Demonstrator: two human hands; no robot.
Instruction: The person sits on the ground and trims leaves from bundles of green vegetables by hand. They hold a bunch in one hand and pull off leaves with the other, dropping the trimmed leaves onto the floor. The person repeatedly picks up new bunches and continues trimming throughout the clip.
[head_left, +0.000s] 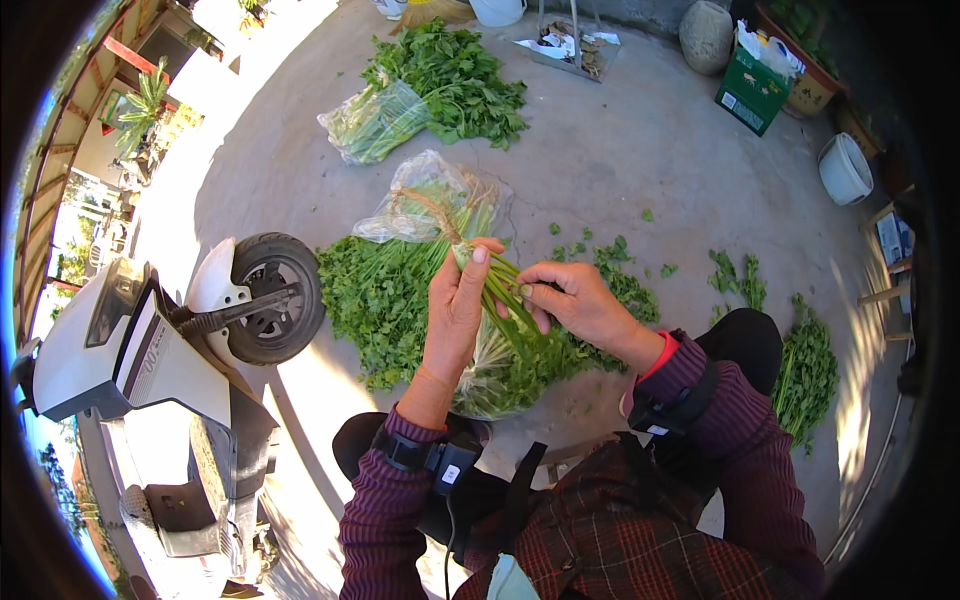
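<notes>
My left hand (459, 300) grips a rooted green plant (495, 281), likely coriander, just below its crown. Its long brown root (429, 204) points up and away from me. With thumb and fingertips, my right hand (571, 298) pinches the same plant's stems. Below my hands is a clear plastic bag of greens (491, 382), partly hidden by the held leaves. A large heap of leafy greens (375, 300) spreads on the ground to the left. Beyond the held root, another clear plastic bag (427, 180) covers roots and stems.
A bagged bunch of celery-like greens (450, 90) lies farther off. A parked scooter's front wheel (274, 298) borders the heap on the left. Loose greens (806, 371) lie at my right. A metal dustpan (574, 49), a green carton (754, 90) and a white bucket (845, 169) stand beyond.
</notes>
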